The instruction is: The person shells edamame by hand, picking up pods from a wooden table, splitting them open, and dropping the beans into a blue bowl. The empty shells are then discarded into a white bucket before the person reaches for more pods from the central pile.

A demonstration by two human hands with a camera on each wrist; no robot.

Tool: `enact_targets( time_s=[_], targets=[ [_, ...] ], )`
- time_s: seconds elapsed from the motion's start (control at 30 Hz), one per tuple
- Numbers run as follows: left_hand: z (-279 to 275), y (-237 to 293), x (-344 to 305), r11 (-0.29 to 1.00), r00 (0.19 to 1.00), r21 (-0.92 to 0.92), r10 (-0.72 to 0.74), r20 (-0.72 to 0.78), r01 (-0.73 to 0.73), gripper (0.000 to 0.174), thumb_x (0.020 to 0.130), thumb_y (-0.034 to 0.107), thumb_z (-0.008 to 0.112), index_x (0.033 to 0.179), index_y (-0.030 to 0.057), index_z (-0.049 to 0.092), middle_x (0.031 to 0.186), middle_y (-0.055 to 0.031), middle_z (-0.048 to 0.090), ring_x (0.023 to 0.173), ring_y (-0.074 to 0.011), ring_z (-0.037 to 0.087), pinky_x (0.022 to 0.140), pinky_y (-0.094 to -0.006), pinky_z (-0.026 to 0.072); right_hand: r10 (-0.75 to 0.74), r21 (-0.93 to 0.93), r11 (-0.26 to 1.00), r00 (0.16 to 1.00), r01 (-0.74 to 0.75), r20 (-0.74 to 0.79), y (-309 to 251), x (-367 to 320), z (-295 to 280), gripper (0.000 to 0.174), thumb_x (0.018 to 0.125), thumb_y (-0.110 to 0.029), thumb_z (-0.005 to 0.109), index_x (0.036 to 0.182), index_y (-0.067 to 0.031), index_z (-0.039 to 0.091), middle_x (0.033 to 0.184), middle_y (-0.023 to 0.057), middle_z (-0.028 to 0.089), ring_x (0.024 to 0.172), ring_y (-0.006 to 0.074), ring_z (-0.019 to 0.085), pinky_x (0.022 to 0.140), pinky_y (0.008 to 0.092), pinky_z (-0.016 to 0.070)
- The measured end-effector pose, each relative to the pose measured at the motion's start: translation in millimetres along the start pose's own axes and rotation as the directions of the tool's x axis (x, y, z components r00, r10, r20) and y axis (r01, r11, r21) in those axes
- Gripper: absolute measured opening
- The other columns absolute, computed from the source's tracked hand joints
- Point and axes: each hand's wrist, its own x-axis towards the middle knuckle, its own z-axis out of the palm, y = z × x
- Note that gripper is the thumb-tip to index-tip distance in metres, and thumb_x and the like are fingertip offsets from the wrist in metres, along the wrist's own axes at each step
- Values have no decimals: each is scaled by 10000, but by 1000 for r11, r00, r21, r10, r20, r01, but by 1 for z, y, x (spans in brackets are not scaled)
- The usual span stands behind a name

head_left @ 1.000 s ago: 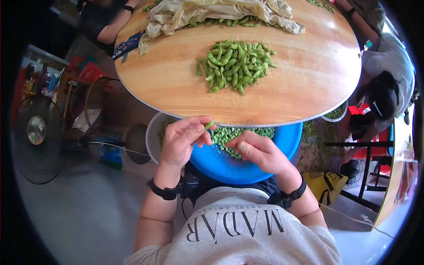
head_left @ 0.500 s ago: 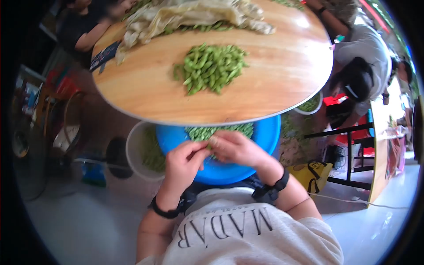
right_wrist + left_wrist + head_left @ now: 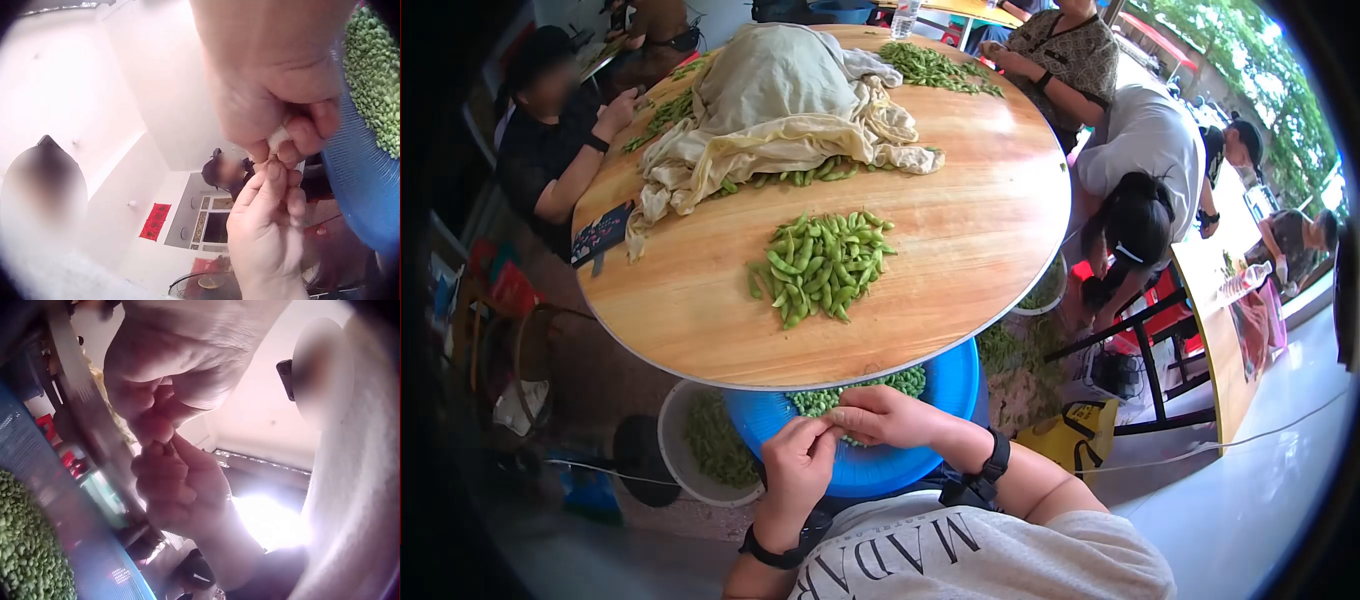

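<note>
In the head view, my left hand (image 3: 797, 472) and right hand (image 3: 892, 416) meet fingertip to fingertip over the near part of a blue basin (image 3: 960, 388). Both pinch a small pod, almost wholly covered by the fingers; in the right wrist view only a tiny brownish bit shows between the tips of my right hand (image 3: 281, 94) and left hand (image 3: 265, 234). Shelled green beans (image 3: 908, 381) lie in the basin, also seen in the left wrist view as a bean heap (image 3: 28, 544). A pile of whole green pods (image 3: 825, 262) rests on the table.
The round wooden table (image 3: 960, 240) overhangs the basin's far side. On it sits a cloth-covered mound (image 3: 770, 80) with pods around it. A pale tub (image 3: 672, 440) holding green matter stands left of the basin, a yellow bag (image 3: 1090, 425) right. Several people are around the table.
My hands, apart a second ago with a green pod in the left, have come together at the fingertips around it. The head view has shifted, showing more of the table's far side.
</note>
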Motion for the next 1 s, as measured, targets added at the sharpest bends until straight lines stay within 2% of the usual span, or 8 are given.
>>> enact_targets(
  time_s=[0.13,0.33,0.43,0.6,0.7,0.73,0.97,1.0],
  targets=[
    [5,-5,-3,995,997,-79,-65,-46,62,42,783,-33,589,800,-28,628,619,-56,566,459,-90,511,410,-220,384,13,79,997,997,-7,-72,6,2,7,271,926,-252,466,798,-22,534,601,-26,443,538,63,389,472,220,327],
    [16,-15,-14,833,915,-415,-404,-5,366,61,821,-5,577,846,-12,632,590,-17,537,471,-55,473,417,-214,359,22,86,996,989,-10,-149,7,3,14,258,926,-233,465,785,-22,516,604,-23,444,541,55,389,468,208,320],
    [27,-24,-20,892,944,-372,-314,-97,258,111,873,35,516,842,-17,609,591,13,518,446,-37,420,390,-186,311,38,82,996,979,-22,-200,6,2,19,260,927,-226,460,773,-23,507,603,-23,444,539,55,390,468,206,320],
    [27,-22,-18,650,853,-632,-522,31,421,125,877,57,515,803,-5,595,571,12,495,427,-36,386,374,-186,270,32,118,993,973,-4,-231,11,1,25,266,919,-220,475,734,-30,490,592,-22,448,534,61,397,464,212,327],
    [18,-24,-17,398,775,-761,-596,210,512,111,862,69,543,795,-5,592,578,-14,514,416,-49,396,365,-188,264,-58,-71,996,984,47,-166,20,-4,17,281,904,-223,502,712,-18,482,574,15,452,529,86,420,463,249,345],
    [14,-24,-16,280,738,-791,-608,292,544,107,855,72,554,794,-6,592,582,-25,523,413,-54,402,363,-188,265,-212,-344,926,969,156,-130,28,-5,12,279,886,-219,530,713,-5,484,563,68,461,524,120,444,473,295,366],
    [10,-21,-25,567,803,-591,-531,269,573,100,835,80,584,789,-9,588,622,-37,548,434,-65,431,392,-188,315,-142,-367,927,976,72,-167,15,-14,9,223,822,-234,634,828,-23,562,637,100,564,578,165,535,541,289,440],
    [9,-20,-24,505,787,-634,-540,297,586,103,839,83,578,791,-7,585,625,-39,550,436,-66,433,393,-189,314,-190,-382,918,964,108,-186,14,-14,10,226,813,-233,646,842,-22,567,644,94,573,590,155,542,551,282,446]
  ],
)
